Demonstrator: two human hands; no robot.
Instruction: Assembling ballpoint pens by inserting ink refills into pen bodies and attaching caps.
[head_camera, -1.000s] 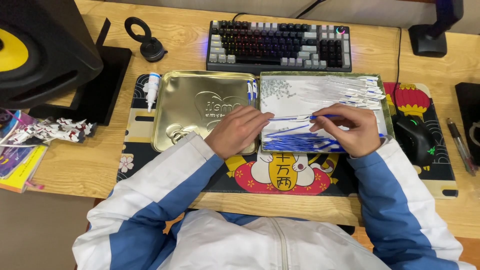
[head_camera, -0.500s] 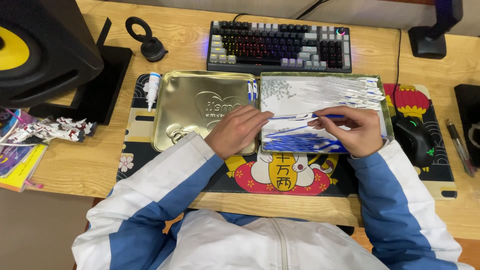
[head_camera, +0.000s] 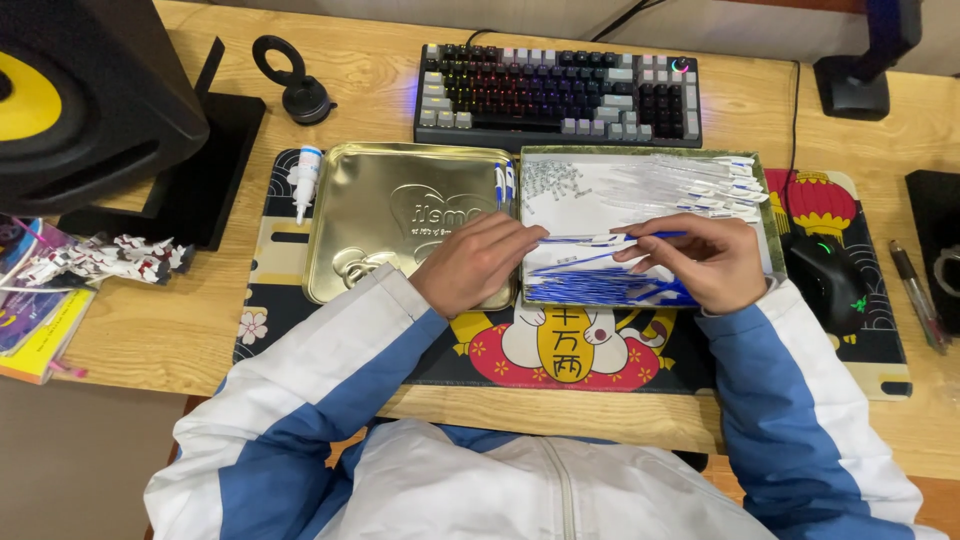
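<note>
Glossy gold metal tin lid (head_camera: 400, 215), matt wooden desk (head_camera: 150, 340), plastic keyboard (head_camera: 560, 95).

Wooden desk (head_camera: 150, 340) here. Keyboard (head_camera: 560, 95) along the back edge, patterned mat (head_camera: 590, 360) near the front. Speaker (head_camera: 80, 90) in the back left corner.

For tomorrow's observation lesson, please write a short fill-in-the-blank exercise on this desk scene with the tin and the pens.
1. Both hands, left hand and right hand, hold one thin ____ pen between them.
2. The open tin's lid is ____ in colour.
3. Behind the tin lies a ____ with lit keys.
4. A black ____ sits right of the tin tray.

Missing words: blue; gold; keyboard; mouse
</note>
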